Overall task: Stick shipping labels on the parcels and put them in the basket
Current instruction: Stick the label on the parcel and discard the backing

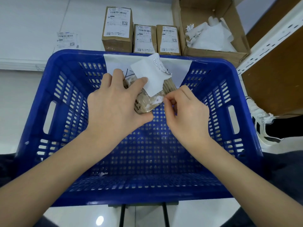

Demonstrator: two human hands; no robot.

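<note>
Parcel wrapped in clear plastic over brown card (147,102) sits in my left hand (114,104) grip above the blue slatted plastic basket (213,161), w/ my right hand (185,115) pinching its white label backing (151,77), half peeled. Basket holds no parcels yet; three labelled brown boxes (142,38) wait on the white surface (32,17) behind, plus one loose label (68,39).

One wide-angle camera on my head looks forward and steeply down, close over my two forearms and the blue basket (49,89), with boxes (117,29) on the white surface (32,17) at the top edge.
</note>
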